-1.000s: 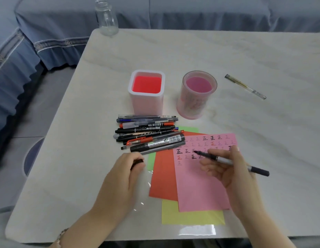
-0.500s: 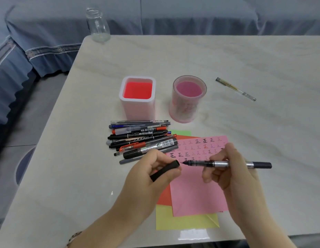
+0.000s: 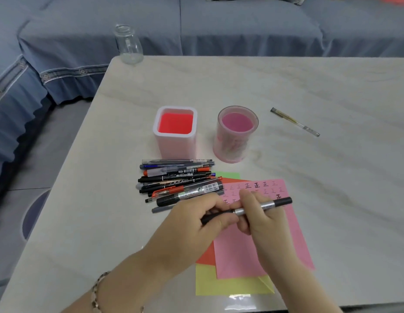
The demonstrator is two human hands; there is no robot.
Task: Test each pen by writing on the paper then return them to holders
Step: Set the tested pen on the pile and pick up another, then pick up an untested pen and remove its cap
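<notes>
Pen [image 3: 264,205] with a silver barrel and black rear end lies nearly level between my two hands, held above the pink paper [image 3: 241,256]. My right hand [image 3: 262,220] pinches the barrel, while my left hand [image 3: 196,222] grips the black cap [image 3: 210,219] at the pen's front end; I cannot tell whether the cap is fully seated. My hands cover part of the rows of written characters along the pink sheet's far edge. The pink paper lies on top of an orange sheet [image 3: 206,256], a yellow sheet [image 3: 219,285] and a green sheet [image 3: 228,175], whose edges peek out from beneath it. Just left of the papers a pile of pens [image 3: 178,181] lies flat on the table [image 3: 309,86], its nearest markers overlapping the sheets' corner and touching my left knuckles. Beyond the pile stand the square holder [image 3: 176,147], showing its red floor, and the round holder [image 3: 230,145], showing its pink floor. A loose clear pen [image 3: 294,122] lies well apart to the right. A glass jar [image 3: 128,45] stands at the far left corner, with a blue sofa [image 3: 219,26] behind.
</notes>
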